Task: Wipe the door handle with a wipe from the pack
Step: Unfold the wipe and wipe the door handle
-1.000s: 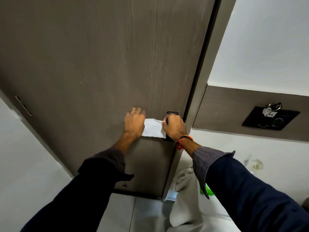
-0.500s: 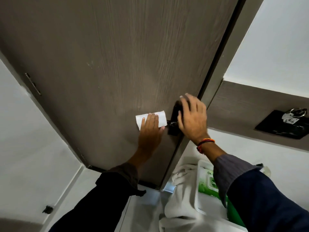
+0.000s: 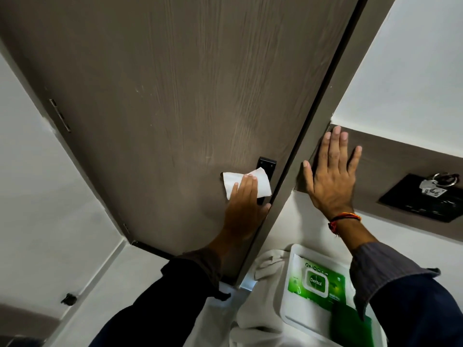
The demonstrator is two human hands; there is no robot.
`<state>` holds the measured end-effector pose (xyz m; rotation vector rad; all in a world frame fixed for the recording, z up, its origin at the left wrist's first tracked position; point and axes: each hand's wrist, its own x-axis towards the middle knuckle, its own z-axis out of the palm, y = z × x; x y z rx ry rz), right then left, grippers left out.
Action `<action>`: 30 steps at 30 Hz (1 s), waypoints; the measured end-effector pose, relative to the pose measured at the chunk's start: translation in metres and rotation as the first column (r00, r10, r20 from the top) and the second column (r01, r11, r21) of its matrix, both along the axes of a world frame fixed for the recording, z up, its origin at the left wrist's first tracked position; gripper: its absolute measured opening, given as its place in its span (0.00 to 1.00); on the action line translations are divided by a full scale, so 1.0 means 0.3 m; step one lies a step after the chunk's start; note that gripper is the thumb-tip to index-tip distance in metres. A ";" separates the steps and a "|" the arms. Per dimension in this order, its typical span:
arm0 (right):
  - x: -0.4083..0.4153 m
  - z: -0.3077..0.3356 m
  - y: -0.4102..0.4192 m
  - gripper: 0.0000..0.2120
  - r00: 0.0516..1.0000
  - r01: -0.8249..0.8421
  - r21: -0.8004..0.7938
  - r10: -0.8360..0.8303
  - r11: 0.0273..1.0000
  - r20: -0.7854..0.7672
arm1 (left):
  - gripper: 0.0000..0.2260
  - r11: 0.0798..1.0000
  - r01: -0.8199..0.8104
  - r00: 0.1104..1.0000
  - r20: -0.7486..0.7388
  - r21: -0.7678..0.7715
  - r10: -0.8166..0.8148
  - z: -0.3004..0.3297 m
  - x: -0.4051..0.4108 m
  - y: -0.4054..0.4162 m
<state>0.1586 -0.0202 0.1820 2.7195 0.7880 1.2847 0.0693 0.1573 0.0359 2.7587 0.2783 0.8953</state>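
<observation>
I am looking down over both arms at a brown wood-grain door (image 3: 175, 121) that is filling most of the view. My left hand (image 3: 244, 209) is lying flat against the door, its fingers (image 3: 246, 184) extended and close together, pressing a white wipe (image 3: 260, 182) over the black door handle (image 3: 265, 169). The wipe is covering the middle of the handle, so only the top of the black plate and a short dark piece below the wipe are showing; I cannot tell from here whether the lever itself is under the cloth. My right hand (image 3: 330, 176) is resting open on the brown wall panel (image 3: 400, 171) just beside the door frame (image 3: 300, 159), fingers spread wide and holding nothing, with a red-orange thread band (image 3: 344, 219) sitting at the wrist. Further right on the same panel, a black card holder (image 3: 421, 206) is carrying a metal key ring (image 3: 443, 180). Below my right forearm, the green pack of wipes (image 3: 317, 284) is lying closed on a white tray (image 3: 288, 309), well apart from the handle, and a white cloth (image 3: 265, 271) is bunching up against the tray's left side.
</observation>
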 end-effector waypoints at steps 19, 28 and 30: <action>0.061 -0.045 -0.007 0.33 0.987 -0.110 0.019 0.107 0.994 0.117 | 0.31 0.527 -0.248 0.872 0.050 -0.813 0.487 0.134 0.217 -0.251; 0.081 -0.057 -0.004 0.33 0.968 -0.127 0.026 0.118 0.992 0.222 | 0.35 0.306 -0.189 0.817 0.023 -0.933 0.577 0.159 0.254 -0.101; 0.087 -0.061 0.003 0.34 0.966 -0.111 0.033 0.100 0.993 0.239 | 0.31 0.468 -0.203 0.820 0.112 -0.860 0.561 0.143 0.237 -0.204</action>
